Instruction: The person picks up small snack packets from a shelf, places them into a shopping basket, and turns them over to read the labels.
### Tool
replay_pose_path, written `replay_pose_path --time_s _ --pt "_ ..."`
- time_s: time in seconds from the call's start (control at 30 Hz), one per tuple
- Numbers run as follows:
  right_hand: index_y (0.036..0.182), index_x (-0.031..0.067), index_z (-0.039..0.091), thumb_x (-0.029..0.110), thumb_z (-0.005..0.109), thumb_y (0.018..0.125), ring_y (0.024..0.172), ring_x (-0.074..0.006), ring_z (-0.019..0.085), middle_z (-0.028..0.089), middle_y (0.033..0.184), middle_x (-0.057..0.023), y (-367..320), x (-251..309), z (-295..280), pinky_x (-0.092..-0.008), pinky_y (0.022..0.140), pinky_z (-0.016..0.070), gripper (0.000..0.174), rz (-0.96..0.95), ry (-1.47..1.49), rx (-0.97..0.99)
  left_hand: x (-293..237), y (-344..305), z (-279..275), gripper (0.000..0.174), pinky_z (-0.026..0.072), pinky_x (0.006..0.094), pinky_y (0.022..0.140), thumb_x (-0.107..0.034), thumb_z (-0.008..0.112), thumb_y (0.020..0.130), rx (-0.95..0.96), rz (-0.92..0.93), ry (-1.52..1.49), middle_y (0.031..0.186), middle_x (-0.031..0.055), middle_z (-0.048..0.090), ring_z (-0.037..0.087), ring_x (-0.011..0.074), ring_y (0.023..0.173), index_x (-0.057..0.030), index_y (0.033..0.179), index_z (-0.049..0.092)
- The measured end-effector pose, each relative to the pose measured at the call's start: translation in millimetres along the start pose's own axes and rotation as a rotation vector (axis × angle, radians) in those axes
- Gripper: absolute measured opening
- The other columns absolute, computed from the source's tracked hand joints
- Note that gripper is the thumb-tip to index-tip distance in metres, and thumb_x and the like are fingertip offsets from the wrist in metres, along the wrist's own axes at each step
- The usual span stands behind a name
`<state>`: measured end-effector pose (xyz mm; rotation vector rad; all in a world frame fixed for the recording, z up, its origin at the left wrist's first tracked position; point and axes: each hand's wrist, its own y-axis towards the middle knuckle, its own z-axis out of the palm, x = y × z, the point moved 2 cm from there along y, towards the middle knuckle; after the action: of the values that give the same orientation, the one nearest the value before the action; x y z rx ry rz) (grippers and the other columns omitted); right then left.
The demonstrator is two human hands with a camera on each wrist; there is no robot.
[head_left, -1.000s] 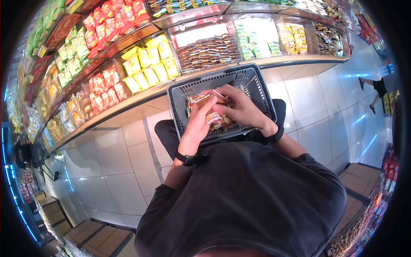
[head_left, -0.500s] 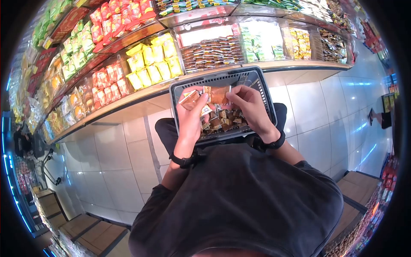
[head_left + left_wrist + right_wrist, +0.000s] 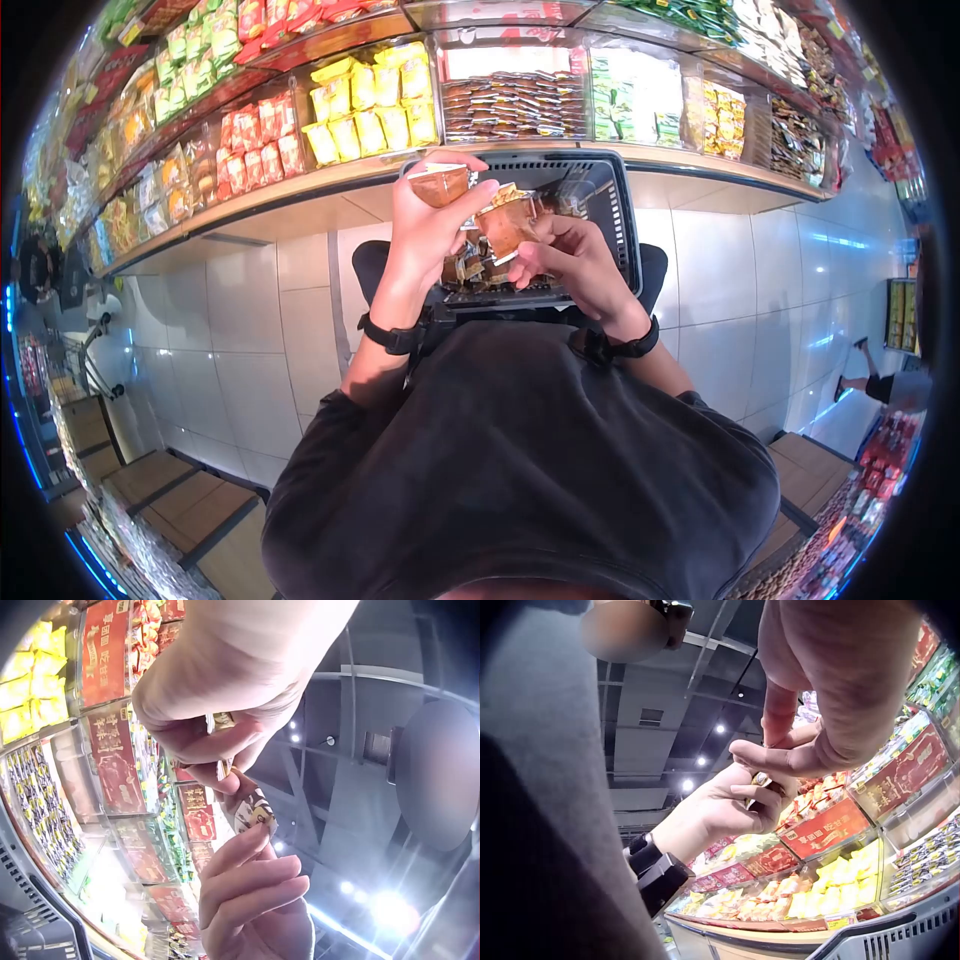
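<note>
In the head view my left hand (image 3: pixel 415 225) holds a small brown snack packet (image 3: pixel 437 187) between its fingers and palm. Its thumb lies against a second brown packet (image 3: pixel 505 228), tilted between the two hands. My right hand (image 3: pixel 585 262) pinches the lower right edge of that second packet. The left wrist view catches the packet's printed white and dark end (image 3: pixel 253 814) at the right fingertips. Both hands are above a grey shopping basket (image 3: pixel 627 215) with small brown packets (image 3: pixel 470 268) in its bottom. The right wrist view shows the hands close together.
Store shelves stand just beyond the basket, with yellow bags (image 3: pixel 372 100) and stacked brown packets (image 3: pixel 515 105). The basket sits between the person's knees, above a tiled floor (image 3: pixel 720 270). Low wooden platforms (image 3: pixel 185 505) lie behind. A walking person's leg (image 3: pixel 855 385) appears far right.
From close together over the basket, the hands have parted slightly and come up. The second packet, held level between them half a second ago, is now tilted. The head view has shifted.
</note>
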<state>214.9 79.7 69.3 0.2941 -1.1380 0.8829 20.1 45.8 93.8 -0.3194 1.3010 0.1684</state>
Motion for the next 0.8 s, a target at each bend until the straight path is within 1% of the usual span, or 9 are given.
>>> replay_pose_path --time_s 0.13,0.27,0.43,0.53,0.6,0.63,0.7,0.73,0.8 --pt "0.092 -0.0011 0.066 0.009 0.067 0.098 0.077 -0.0171 0.072 0.073 0.085 -0.0146 -2.9 -3.3 2.3 -0.0276 0.072 0.0575 0.012 -0.015 0.01 0.018 -4.1 -0.1 0.1 0.024 0.028 0.02 0.039 -0.002 0.08 0.083 0.019 0.0 -0.022 0.078 -0.0029 0.064 0.05 0.0008 0.055 -0.0064 0.102 0.065" --pt "0.09 0.0003 0.065 0.01 0.067 0.098 0.075 -0.0159 0.072 0.074 0.085 -0.0129 -5.5 -6.0 2.6 -0.0272 0.072 0.0568 0.013 -0.03 0.033 -0.017 -3.4 -1.6 0.7 0.024 0.0279 0.0199 0.038 -0.003 0.08 0.083 0.013 -0.021 -0.014 0.078 -0.0028 0.064 0.05 0.0005 0.055 -0.0065 0.102 0.065" --pt "0.089 0.0019 0.063 0.011 0.067 0.099 0.076 -0.0157 0.071 0.074 0.086 -0.0128 -7.2 -6.8 -0.2 -0.0261 0.07 0.0555 0.014 -0.031 0.044 -0.02 -2.9 -4.0 2.8 0.025 0.0279 0.0198 0.038 -0.004 0.079 0.084 -0.007 -0.039 -0.058 0.075 -0.0041 0.06 0.046 0.0003 0.051 -0.0065 0.104 0.065" --pt "0.089 0.0032 0.062 0.009 0.068 0.097 0.077 -0.0148 0.071 0.072 0.084 -0.01 -7.4 -7.3 0.0 -0.0251 0.07 0.0539 0.012 -0.036 0.076 -0.062 -7.2 -5.8 6.7 0.025 0.0282 0.0198 0.038 -0.004 0.08 0.084 0.004 -0.011 -0.045 0.078 -0.0033 0.061 0.045 0.0003 0.05 -0.0069 0.104 0.065" --pt "0.095 0.0043 0.06 0.009 0.073 0.094 0.08 -0.0114 0.068 0.07 0.089 -0.0064 -6.6 -12.4 0.9 -0.0244 0.07 0.0526 0.014 -0.118 -0.101 0.019 -5.6 -3.7 4.8 0.025 0.029 0.0195 0.039 -0.005 0.08 0.084 0.045 0.022 -0.011 0.08 -0.0026 0.062 0.045 0.0001 0.05 -0.0068 0.104 0.065" --pt "0.095 0.0043 0.06 0.009 0.073 0.094 0.08 -0.0114 0.068 0.07 0.089 -0.0064 -7.8 -11.1 2.3 -0.0244 0.07 0.0526 0.014 -0.117 -0.101 0.019 -5.6 -2.6 3.8 0.025 0.0299 0.0193 0.039 -0.005 0.08 0.085 0.086 0.054 0.024 0.081 -0.0019 0.064 0.046 -0.0001 0.049 -0.0066 0.105 0.066" --pt "0.104 0.0037 0.059 0.011 0.078 0.091 0.082 -0.0081 0.064 0.067 0.096 -0.0038 -10.0 -3.1 8.6 -0.0254 0.072 0.0526 0.025 -0.132 -0.316 0.029 -8.0 -0.5 0.9 0.024 0.0306 0.0189 0.04 -0.005 0.08 0.085 0.138 0.092 0.093 0.081 -0.0015 0.065 0.047 -0.0003 0.049 -0.0061 0.105 0.066" --pt "0.113 0.0033 0.057 0.013 0.081 0.089 0.083 -0.0063 0.062 0.066 0.104 -0.0041 -5.0 -6.7 1.0 -0.0248 0.071 0.0528 0.035 -0.173 -0.296 0.06 -9.1 0.0 1.1 0.024 0.0313 0.0186 0.04 -0.005 0.08 0.085 0.189 0.131 0.163 0.08 -0.001 0.066 0.047 -0.0005 0.05 -0.0055 0.105 0.066" --pt "0.114 0.0029 0.058 0.012 0.08 0.089 0.083 -0.0059 0.062 0.067 0.101 -0.0037 -2.5 4.0 5.3 -0.0242 0.07 0.0526 0.034 -0.124 -0.254 0.055 -7.4 0.2 4.6 0.023 0.0309 0.0185 0.04 -0.007 0.081 0.085 0.182 0.178 0.203 0.076 -0.0031 0.063 0.045 -0.0003 0.048 -0.0055 0.103 0.066"
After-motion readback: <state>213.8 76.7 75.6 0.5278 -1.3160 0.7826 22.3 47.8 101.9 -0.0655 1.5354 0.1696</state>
